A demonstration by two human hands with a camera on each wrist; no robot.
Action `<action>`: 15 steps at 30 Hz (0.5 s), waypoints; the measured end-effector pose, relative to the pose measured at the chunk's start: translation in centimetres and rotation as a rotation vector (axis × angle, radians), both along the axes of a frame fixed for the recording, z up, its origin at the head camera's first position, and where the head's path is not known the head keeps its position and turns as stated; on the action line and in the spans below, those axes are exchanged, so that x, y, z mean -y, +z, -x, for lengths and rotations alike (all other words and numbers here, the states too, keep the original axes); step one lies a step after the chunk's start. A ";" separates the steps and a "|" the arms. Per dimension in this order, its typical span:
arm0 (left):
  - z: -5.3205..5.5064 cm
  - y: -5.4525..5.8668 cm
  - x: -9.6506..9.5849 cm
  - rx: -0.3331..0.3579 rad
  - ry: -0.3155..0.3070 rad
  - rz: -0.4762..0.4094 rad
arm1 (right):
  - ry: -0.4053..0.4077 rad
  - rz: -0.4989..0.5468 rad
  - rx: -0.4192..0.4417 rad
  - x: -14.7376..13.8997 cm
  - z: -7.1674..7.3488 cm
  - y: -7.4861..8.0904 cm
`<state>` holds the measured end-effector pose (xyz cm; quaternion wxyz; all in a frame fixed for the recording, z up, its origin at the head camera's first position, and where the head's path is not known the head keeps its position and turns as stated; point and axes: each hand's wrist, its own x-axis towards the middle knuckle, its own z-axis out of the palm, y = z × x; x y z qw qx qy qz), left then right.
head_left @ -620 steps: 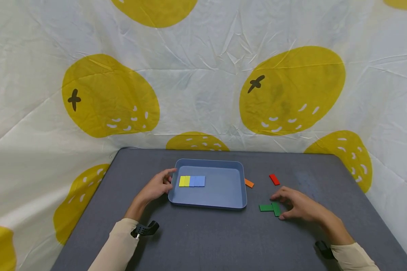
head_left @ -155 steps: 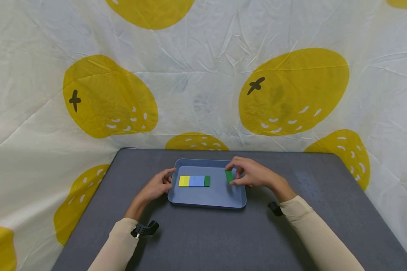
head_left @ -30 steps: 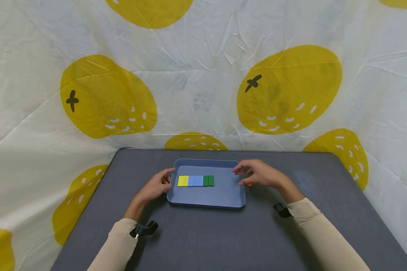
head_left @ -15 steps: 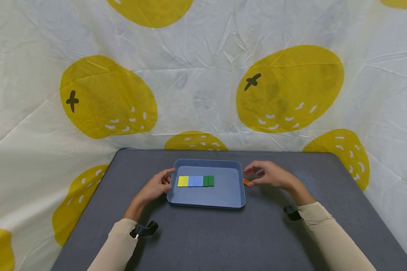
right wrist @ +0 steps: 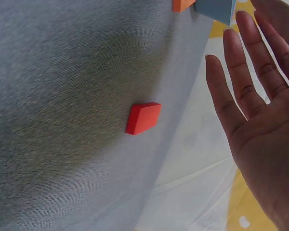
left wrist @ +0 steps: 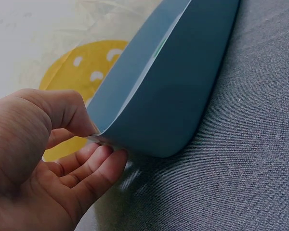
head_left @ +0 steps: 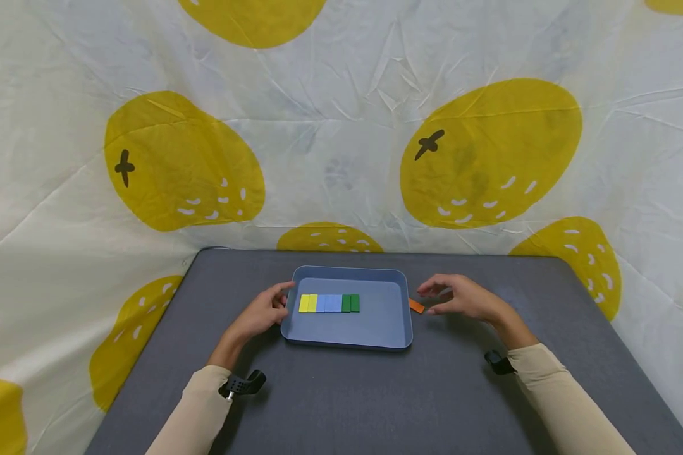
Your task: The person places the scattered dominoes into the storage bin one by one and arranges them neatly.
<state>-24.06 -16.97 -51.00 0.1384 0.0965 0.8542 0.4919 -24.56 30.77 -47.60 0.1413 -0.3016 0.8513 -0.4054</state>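
Note:
My left hand (head_left: 264,314) pinches the left rim of a blue-grey tray (head_left: 375,332); the left wrist view shows the thumb and fingers on either side of its wall. Flat tiles form a row inside: two yellow tiles (head_left: 308,303), light blue tiles (head_left: 329,304), then two green tiles (head_left: 351,303). Just outside the right wall an orange tile (head_left: 417,306) lies on the table. To the right of it hovers my right hand (head_left: 467,297), fingers apart and holding nothing. A red tile (right wrist: 143,117) shows in the right wrist view; the head view does not show it.
A dark grey cloth-covered table (head_left: 341,404) carries the tray. Behind it hangs a white curtain (head_left: 341,158) printed with yellow fruit shapes. Black bands (head_left: 243,383) sit at both wrists.
Both green tiles moved from the table into the tray row, the second within the last few seconds. My right hand then drew back rightward past the orange tile. The left hand stayed put.

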 end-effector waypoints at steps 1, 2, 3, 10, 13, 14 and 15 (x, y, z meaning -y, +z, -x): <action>0.0 0.0 0.0 0.000 0.000 0.000 | -0.002 0.000 0.000 -0.1 0.0 -0.1; 0.0 0.0 0.0 0.000 0.000 0.001 | -0.004 0.002 -0.001 -0.2 0.0 -0.1; 0.0 0.0 0.0 0.000 0.000 0.000 | -0.008 0.003 0.000 -0.3 -0.1 -0.2; 0.0 -0.2 0.1 0.000 -0.001 -0.012 | -0.060 -0.008 -0.018 -1.3 0.0 -1.1; 0.0 -0.3 0.1 -0.002 0.001 -0.013 | -0.079 -0.009 -0.038 -1.9 0.0 -1.3; 0.0 -0.4 0.1 -0.003 0.002 -0.014 | -0.085 -0.006 -0.042 -2.1 0.0 -1.4; 0.0 -0.4 0.1 -0.005 0.001 -0.014 | -0.090 -0.015 -0.055 -2.3 0.0 -1.5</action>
